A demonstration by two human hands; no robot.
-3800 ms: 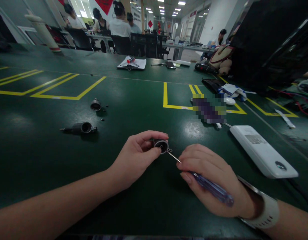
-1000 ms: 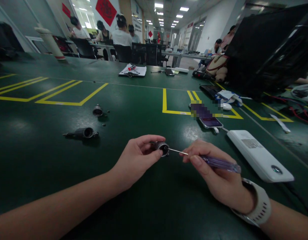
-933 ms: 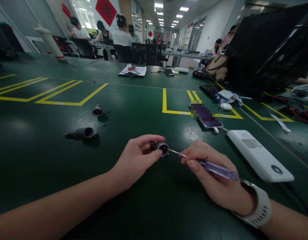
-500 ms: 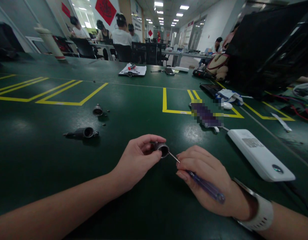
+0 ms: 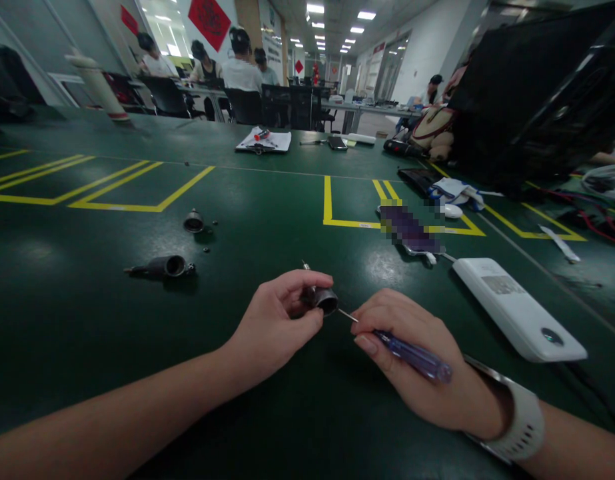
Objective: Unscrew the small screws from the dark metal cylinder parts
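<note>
My left hand [image 5: 287, 310] is closed around a dark metal part with a round hollow end [image 5: 327, 302], its opening facing right. A thin tip of that part pokes out beyond my fingers. My right hand [image 5: 412, 360] grips a screwdriver with a clear purple handle [image 5: 414, 357]. Its slim shaft points left and reaches the rim of the hollow end; whether the tip sits inside or beside it I cannot tell. To the left lies a similar dark metal part with a round socket [image 5: 162, 267]. Behind it stands a small metal cup-shaped piece [image 5: 193, 221], with tiny bits close by.
A phone [image 5: 410, 230] is cabled to a white power bank [image 5: 520, 310] on the right. A clipboard with paper [image 5: 264, 141] lies farther back. Yellow tape [image 5: 187, 189] marks the green table. A large black object [image 5: 537, 100] stands at the far right.
The metal part in my left hand has turned, so its thin tip now shows above my fingers. The screwdriver handle has swung up slightly in my right hand, lying flatter.
</note>
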